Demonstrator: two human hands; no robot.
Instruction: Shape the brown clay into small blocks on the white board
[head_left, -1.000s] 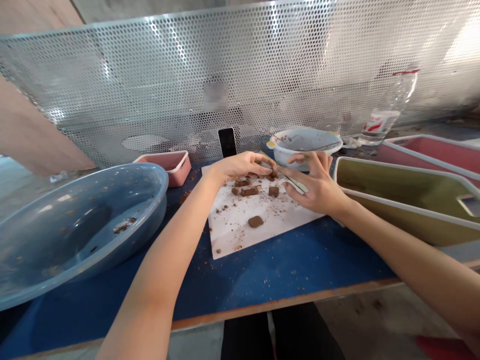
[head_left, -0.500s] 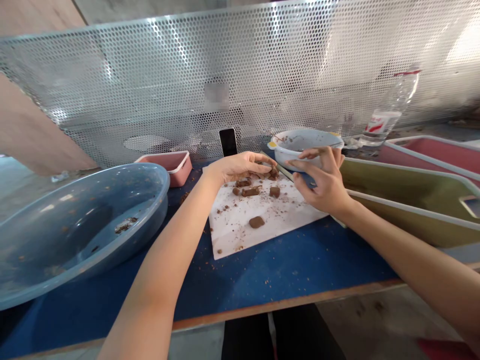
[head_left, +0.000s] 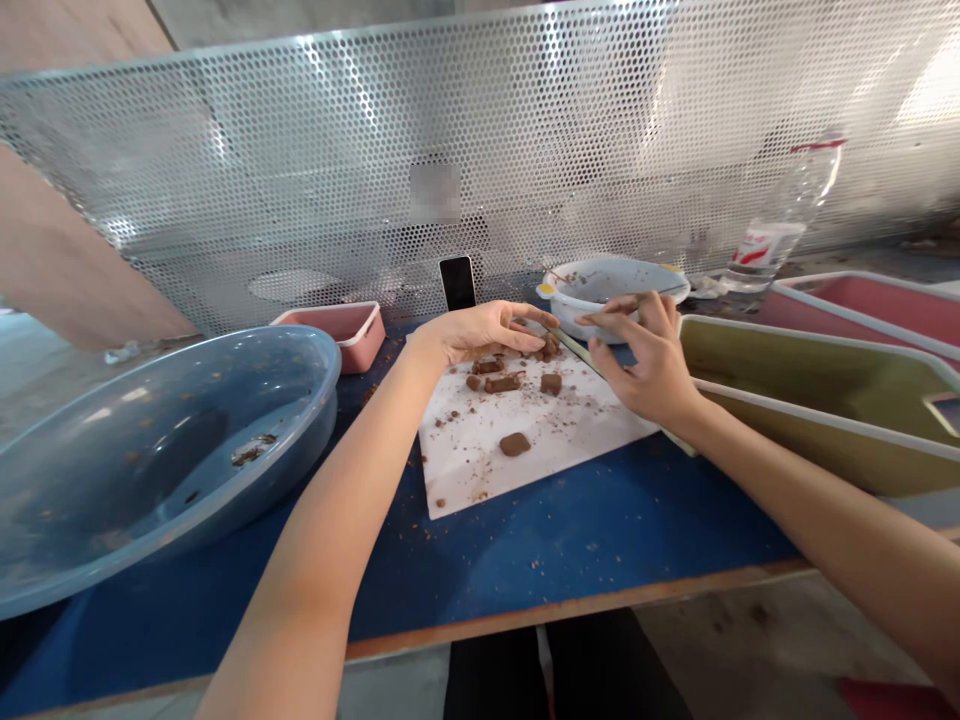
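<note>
My left hand [head_left: 491, 332] reaches over the far part of a white sheet [head_left: 480, 470], its fingers curled against a crumbly brown clay lump [head_left: 550, 347]. Part of that lump is hidden beneath the fingers. My right hand [head_left: 646, 360] hovers above the sheet's right side, thumb and fingers apart, with nothing seen between them. Below it runs a thin pale strip [head_left: 574, 347] along the sheet's edge. Several brown clay pieces lie on the sheet: a short roll [head_left: 502, 383], a small block [head_left: 551, 384] and a flattened piece [head_left: 514, 444], among scattered crumbs.
A large blue basin [head_left: 300, 345] stands on the left, beside a pink container [head_left: 360, 350]. A phone [head_left: 457, 284] leans against the perforated metal panel [head_left: 337, 180]. Behind my right hand are a white bowl [head_left: 570, 312], a green bin [head_left: 810, 405], a pink bin [head_left: 862, 310] and a bottle [head_left: 780, 225].
My right hand's thumb and fingertips have shifted very slightly. The left hand stays at the clay lump, and the pieces on the sheet lie as before.
</note>
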